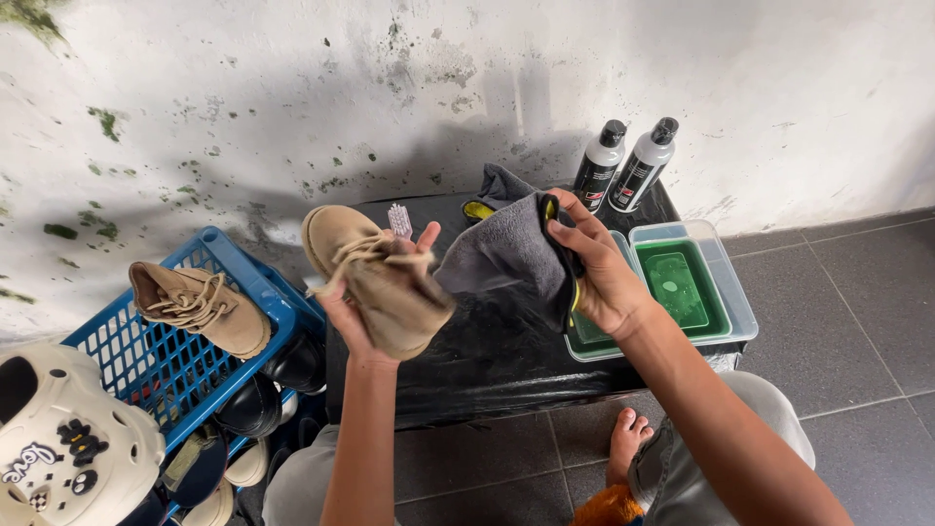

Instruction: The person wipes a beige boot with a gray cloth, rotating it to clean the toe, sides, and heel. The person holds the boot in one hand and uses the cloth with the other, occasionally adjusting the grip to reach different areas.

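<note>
Cream moulded clog with black charms (68, 453) nearest, beside blue plastic crate (146, 356) bearing tan suede lace-up boot (200, 307); matching tan boot (375, 273) gripped in left hand (355, 312), grey microfibre cloth (511, 248) pinched in right hand (604, 278), above black-covered table (487, 360).

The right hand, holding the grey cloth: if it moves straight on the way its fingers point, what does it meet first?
Probably the tan boot in the left hand: the right hand points left, grey cloth leading. Depth is unclear.
</note>
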